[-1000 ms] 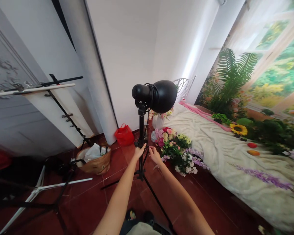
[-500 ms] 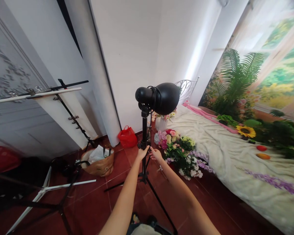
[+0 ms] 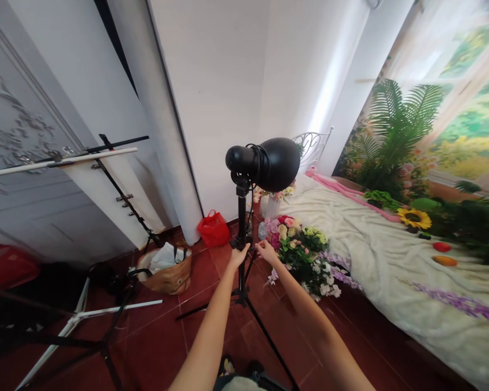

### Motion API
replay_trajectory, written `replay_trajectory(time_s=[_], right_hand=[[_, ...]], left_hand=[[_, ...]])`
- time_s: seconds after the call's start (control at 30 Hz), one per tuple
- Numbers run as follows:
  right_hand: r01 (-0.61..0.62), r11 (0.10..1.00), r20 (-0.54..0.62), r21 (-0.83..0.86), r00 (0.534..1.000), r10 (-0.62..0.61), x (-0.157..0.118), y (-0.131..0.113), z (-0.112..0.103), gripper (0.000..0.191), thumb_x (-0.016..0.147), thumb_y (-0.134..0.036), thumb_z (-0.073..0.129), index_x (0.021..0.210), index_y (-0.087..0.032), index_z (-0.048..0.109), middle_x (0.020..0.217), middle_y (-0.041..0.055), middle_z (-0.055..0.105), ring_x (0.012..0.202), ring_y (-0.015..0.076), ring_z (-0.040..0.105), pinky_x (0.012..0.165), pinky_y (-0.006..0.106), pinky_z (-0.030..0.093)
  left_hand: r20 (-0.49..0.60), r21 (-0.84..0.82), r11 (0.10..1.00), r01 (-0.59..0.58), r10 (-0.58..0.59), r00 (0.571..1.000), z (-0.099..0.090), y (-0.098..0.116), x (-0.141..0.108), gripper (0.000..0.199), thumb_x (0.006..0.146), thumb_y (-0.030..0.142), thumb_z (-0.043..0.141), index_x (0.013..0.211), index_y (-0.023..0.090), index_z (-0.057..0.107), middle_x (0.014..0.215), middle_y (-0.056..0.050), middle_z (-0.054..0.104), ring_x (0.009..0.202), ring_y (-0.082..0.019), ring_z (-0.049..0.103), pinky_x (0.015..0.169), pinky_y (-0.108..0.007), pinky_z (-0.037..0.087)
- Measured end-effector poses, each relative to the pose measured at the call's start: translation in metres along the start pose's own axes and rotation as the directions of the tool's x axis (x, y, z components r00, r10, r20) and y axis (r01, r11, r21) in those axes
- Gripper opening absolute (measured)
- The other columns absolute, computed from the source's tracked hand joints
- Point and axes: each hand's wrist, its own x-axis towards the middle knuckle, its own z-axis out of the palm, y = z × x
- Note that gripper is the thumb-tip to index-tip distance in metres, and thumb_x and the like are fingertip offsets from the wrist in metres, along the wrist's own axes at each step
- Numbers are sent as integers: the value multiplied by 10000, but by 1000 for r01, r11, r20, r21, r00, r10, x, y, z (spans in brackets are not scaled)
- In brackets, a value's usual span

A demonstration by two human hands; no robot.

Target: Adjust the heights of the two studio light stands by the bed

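A black light stand (image 3: 242, 217) rises upright in front of me on spread tripod legs. On its top sits a black studio lamp (image 3: 277, 164) with a bowl-shaped head facing right and a cable looped round its neck. My left hand (image 3: 239, 255) is closed round the pole, just below a dark collar. Just right of the pole, beside that collar, my right hand (image 3: 266, 251) has its thumb and fingertips pinched together. What they hold, if anything, is too small to make out.
Artificial flowers (image 3: 297, 239) stand right of the stand, by a bed with a cream blanket (image 3: 375, 244). Left are a red bag (image 3: 214, 228), a woven basket (image 3: 167, 276) and a white-legged stand (image 3: 118, 310). A backdrop stand (image 3: 120, 190) leans behind them.
My right hand has shifted slightly right, away from the pole, and its fingers have drawn into a pinch. My left hand stays on the pole.
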Motion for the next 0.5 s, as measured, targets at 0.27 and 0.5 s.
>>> replay_trajectory(time_s=[0.27, 0.5], right_hand=[[446, 863, 58, 238, 880, -471, -18, 23, 15, 345, 827, -397, 430, 1098, -217, 545, 1115, 56, 612, 1024, 170, 570, 889, 314, 441], [288, 916, 87, 280, 942, -323, -14, 30, 26, 429, 796, -536, 431, 1052, -224, 575, 1000, 38, 645, 943, 187, 590, 742, 285, 484]], left_hand=[[12, -54, 994, -95, 96, 995, 5, -27, 17, 312, 699, 407, 634, 834, 127, 654, 907, -125, 688, 818, -214, 647, 758, -340, 510], [8, -59, 996, -67, 68, 998, 4, -35, 22, 298, 673, 389, 667, 823, 132, 663, 918, -116, 695, 827, -199, 653, 763, -311, 513]])
